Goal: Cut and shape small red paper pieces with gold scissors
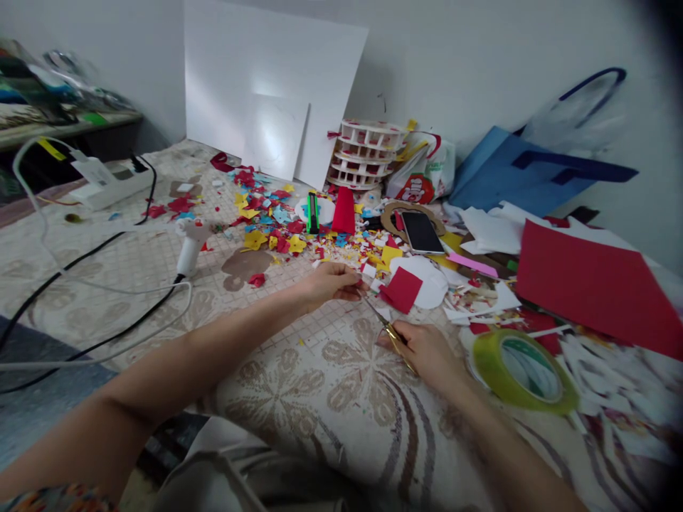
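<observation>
My left hand (335,281) is closed in a pinch over the front of the table. A small red paper piece (359,283) shows at its fingertips, mostly hidden by them. In my right hand (424,348) is a pair of scissors (395,336) with gold handles, its blades pointing up and left toward the left fingertips. Just beyond the blades lies a red paper square (402,289), partly over white round paper (430,283). Small paper scraps and yellow paper flowers (255,240) are scattered behind my left hand.
A glue gun (191,245) stands at the left, its black cord trailing across the cloth. Tape (523,370) lies beside my right forearm. Farther back are a phone (422,232), a green cutter (312,213), a white tiered round model (366,155) and red sheets (592,284).
</observation>
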The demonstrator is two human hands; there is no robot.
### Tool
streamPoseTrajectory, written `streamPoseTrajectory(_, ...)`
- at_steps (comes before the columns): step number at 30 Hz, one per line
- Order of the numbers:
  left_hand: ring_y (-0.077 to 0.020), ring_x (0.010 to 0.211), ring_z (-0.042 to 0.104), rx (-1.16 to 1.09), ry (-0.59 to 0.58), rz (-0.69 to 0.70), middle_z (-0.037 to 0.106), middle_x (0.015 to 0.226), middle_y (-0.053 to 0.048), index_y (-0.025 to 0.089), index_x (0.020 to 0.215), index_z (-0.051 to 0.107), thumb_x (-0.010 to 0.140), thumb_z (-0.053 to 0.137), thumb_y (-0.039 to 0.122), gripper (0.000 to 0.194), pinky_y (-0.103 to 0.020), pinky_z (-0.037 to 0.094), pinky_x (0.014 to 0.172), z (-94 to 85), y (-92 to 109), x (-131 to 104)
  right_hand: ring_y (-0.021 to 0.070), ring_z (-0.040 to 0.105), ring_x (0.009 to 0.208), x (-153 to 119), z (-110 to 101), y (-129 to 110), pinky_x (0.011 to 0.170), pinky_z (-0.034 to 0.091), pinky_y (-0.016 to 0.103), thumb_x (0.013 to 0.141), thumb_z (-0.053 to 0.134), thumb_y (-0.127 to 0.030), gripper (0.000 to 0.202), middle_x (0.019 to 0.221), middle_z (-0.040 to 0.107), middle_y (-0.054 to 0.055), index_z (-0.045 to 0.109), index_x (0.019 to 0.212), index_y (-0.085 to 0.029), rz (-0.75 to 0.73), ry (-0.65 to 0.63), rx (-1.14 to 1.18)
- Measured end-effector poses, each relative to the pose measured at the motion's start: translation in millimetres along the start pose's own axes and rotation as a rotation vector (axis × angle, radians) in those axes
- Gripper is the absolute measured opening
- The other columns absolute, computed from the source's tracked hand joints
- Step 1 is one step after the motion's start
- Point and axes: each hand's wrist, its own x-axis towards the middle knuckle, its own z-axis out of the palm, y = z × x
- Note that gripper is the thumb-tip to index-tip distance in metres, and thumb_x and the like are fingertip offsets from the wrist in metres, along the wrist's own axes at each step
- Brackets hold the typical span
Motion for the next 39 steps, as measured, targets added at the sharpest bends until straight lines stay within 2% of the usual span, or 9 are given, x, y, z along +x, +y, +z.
streamPoseTrajectory(5,-0.0059,0.057,0.056,-0.008,0.057,0.041,0.067,0.076,-0.007,0.009,0.068,0.057,0.080,0.056,0.015,0.014,-0.020,0.044,0.058,-3.8,7,0,0.0114,0.042,0.046,-2,4,3,0.046,0.026,0.023,0.084,0.044,-0.050,0.040,0.049,0.045,-0.003,0.044,0.058,-0.019,-0.015,-0.018,0.216)
streamPoseTrajectory(9,-0.0035,0.055,0.054,-0.107,-0.025,-0.005,0.065,0.073,-0.005,0.009,0.070,0.058,0.077,0.060,0.012,0.008,-0.017,0.042,0.056,-3.5,8,-2,0.0080,0.037,0.038,-5,10,12,0.040,0.028,0.021,0.087,0.039,-0.048,0.035,0.049,0.041,-0.006,0.045,0.067,-0.019,0.023,-0.092,0.525)
streamPoseTrajectory(13,-0.0030,0.055,0.055,-0.210,-0.095,-0.036,0.064,0.072,-0.002,0.011,0.075,0.059,0.071,0.067,0.010,0.009,-0.016,0.042,0.056,-3.0,5,-2,0.0066,0.037,0.037,-6,14,16,0.038,0.028,0.019,0.086,0.042,-0.047,0.032,0.051,0.041,-0.006,0.045,0.070,-0.019,0.059,-0.144,0.681)
streamPoseTrajectory(20,-0.0070,0.065,0.063,-0.291,-0.060,-0.085,0.065,0.073,-0.004,0.009,0.077,0.061,0.077,0.055,0.000,0.011,-0.016,0.048,0.063,-1.0,3,1,0.0067,0.040,0.038,-6,12,14,0.038,0.029,0.019,0.086,0.042,-0.047,0.034,0.051,0.042,-0.006,0.046,0.070,-0.018,0.080,-0.105,0.655)
streamPoseTrajectory(24,-0.0058,0.062,0.062,-0.278,-0.080,-0.079,0.065,0.071,-0.004,0.007,0.079,0.062,0.080,0.050,0.000,0.014,-0.015,0.049,0.064,-0.3,3,1,0.0066,0.038,0.037,-5,10,14,0.036,0.029,0.019,0.085,0.043,-0.050,0.037,0.048,0.041,-0.006,0.045,0.066,-0.018,0.096,-0.073,0.596)
streamPoseTrajectory(29,-0.0063,0.062,0.062,-0.262,-0.065,-0.047,0.064,0.070,-0.004,0.008,0.077,0.060,0.082,0.048,0.000,0.015,-0.017,0.049,0.065,2.3,4,-2,0.0065,0.036,0.034,-5,8,12,0.034,0.028,0.019,0.085,0.039,-0.053,0.041,0.046,0.039,-0.006,0.045,0.065,-0.018,0.105,-0.085,0.630)
streamPoseTrajectory(39,-0.0067,0.062,0.062,-0.234,-0.059,-0.042,0.063,0.070,-0.004,0.008,0.076,0.057,0.079,0.054,0.002,0.007,-0.019,0.049,0.067,4.4,5,-5,0.0071,0.038,0.032,-6,10,13,0.032,0.028,0.019,0.083,0.044,-0.052,0.037,0.046,0.038,-0.007,0.043,0.065,-0.019,0.154,-0.122,0.676)
